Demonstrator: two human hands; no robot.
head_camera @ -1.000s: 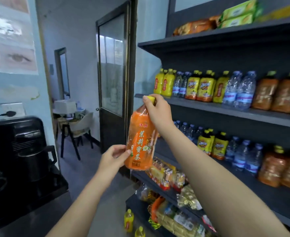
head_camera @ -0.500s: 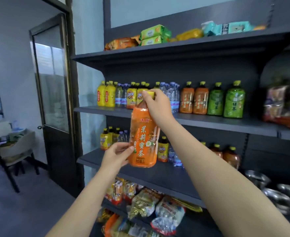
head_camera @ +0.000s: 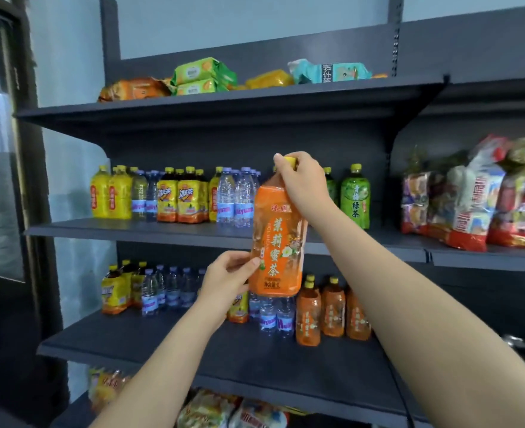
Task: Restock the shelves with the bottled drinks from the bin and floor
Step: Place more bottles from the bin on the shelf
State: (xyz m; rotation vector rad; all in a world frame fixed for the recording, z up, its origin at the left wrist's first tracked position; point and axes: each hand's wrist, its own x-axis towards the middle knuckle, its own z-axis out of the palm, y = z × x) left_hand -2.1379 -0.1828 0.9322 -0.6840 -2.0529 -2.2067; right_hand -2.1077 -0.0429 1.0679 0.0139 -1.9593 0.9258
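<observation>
I hold a large orange tea bottle (head_camera: 278, 242) with a yellow cap upright in the air in front of the dark shelving. My right hand (head_camera: 304, 180) grips its neck and cap from above. My left hand (head_camera: 227, 274) holds its lower left side. Behind it, the middle shelf (head_camera: 162, 231) carries yellow tea bottles, water bottles and green tea bottles (head_camera: 355, 197). The lower shelf (head_camera: 193, 344) holds more yellow bottles, water bottles and three matching orange bottles (head_camera: 332, 307) just below and right of the held one.
Snack packets (head_camera: 205, 77) lie on the top shelf. Bagged snacks (head_camera: 471, 196) fill the middle shelf at the right, and more packets (head_camera: 211, 409) sit on the bottom shelf. A dark door frame (head_camera: 29, 180) stands at the left.
My view has swung right, from the doorway and room to facing the shelves. Both hands kept the same hold on the orange bottle, which is now closer to the shelves.
</observation>
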